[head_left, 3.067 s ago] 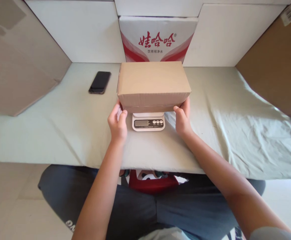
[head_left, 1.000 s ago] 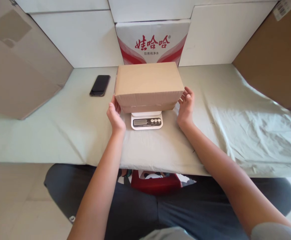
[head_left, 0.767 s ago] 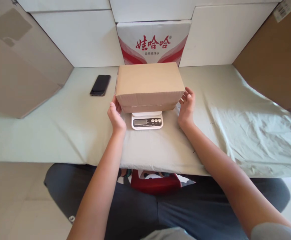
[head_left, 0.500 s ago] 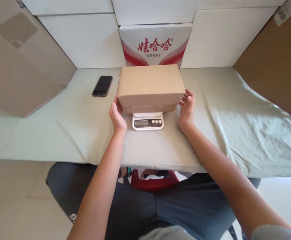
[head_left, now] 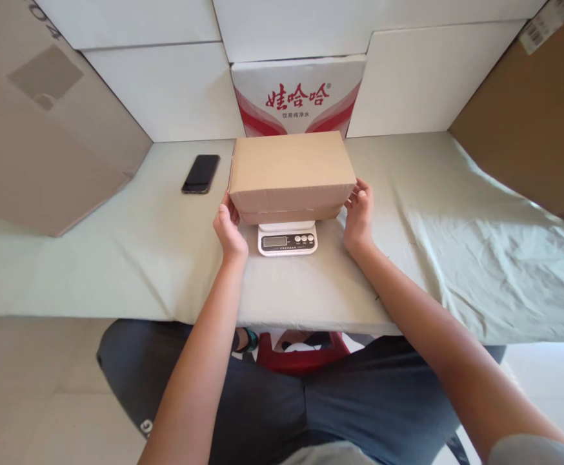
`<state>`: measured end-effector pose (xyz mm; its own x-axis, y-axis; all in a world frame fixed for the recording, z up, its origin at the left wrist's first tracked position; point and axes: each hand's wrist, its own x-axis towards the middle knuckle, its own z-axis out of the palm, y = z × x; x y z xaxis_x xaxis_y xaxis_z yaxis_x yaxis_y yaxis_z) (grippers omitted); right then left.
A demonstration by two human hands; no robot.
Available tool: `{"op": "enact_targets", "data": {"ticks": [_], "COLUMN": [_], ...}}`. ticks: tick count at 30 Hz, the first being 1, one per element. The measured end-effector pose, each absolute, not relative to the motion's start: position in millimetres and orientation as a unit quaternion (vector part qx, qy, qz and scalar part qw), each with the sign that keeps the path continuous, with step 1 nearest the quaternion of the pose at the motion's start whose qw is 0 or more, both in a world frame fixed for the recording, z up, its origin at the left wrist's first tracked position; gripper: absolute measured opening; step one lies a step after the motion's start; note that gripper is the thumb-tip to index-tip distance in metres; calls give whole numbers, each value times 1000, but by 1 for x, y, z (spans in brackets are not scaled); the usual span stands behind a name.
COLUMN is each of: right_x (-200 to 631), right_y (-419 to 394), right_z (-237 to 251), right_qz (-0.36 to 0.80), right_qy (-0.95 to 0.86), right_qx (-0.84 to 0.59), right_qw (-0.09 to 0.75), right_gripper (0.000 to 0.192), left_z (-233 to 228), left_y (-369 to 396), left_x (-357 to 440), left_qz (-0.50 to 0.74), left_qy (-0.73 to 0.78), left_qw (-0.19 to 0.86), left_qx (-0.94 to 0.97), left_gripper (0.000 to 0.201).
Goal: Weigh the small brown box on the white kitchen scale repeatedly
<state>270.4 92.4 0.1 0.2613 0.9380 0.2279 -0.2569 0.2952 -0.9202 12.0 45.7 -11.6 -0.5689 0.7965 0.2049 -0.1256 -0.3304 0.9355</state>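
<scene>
A plain brown cardboard box [head_left: 292,163] is over a small white digital kitchen scale [head_left: 288,248]. Its base hides the scale's platform, so I cannot tell whether it rests fully there. My left hand [head_left: 230,227] grips the box's left side, thumb in front and the other fingers partly hidden behind the edge. On the right side, my right hand [head_left: 359,216] holds the box with bent fingers against its lower corner. The scale's display and three round buttons face me, and no digits can be read on it.
A black phone [head_left: 201,174] lies left of the box on the pale green cloth [head_left: 166,258]. White cartons [head_left: 408,84] and a red-and-white printed carton [head_left: 296,97] wall off the back. Large brown cartons stand at left [head_left: 44,142] and right [head_left: 528,129].
The view has shifted slightly, so everything behind appears a little lower. Both hands stay at the sides of the box, which keeps about the same place over the scale.
</scene>
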Motion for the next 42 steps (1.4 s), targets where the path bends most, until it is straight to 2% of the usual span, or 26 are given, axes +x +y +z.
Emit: {"op": "enact_targets", "data": {"ticks": [19,30,36,42], "right_x": [265,240,245,236], "right_y": [76,47,78,147], "right_z": [7,30,44,37], "right_qz": [437,410,379,355], "right_qy": [-463,-520,-529,-531], "right_qx": [-383,-354,-340,-339], "right_qw": [669,660,679,690], "right_gripper": [53,50,48,51], "left_z": [-1,7,30,36], "left_y": [32,25,46,107], "left_x": [21,32,22,9], "left_qz": [744,737,715,729], "left_qy": [468,430,443,387], "left_qw": [264,311,342,353], "left_qx": [397,418,420,442], "left_gripper": [84,89,90,95]}}
